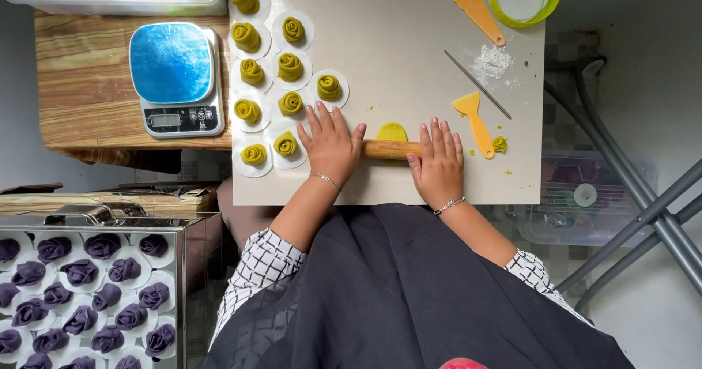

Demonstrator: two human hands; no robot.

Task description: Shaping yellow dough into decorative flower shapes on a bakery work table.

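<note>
Right now I'm rolling: my left hand (330, 144) and right hand (439, 163) lie spread flat, palms down, on the pin (391, 149), which sits across the green dough (392, 130) mid-counter (409, 54). Finished rosettes (290, 67) lie at ten o'clock. Next, I judge, comes even pressure, pushing toward twelve.

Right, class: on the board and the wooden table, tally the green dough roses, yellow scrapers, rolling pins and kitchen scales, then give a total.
green dough roses: 10
yellow scrapers: 2
rolling pin: 1
kitchen scale: 1
Total: 14
</note>
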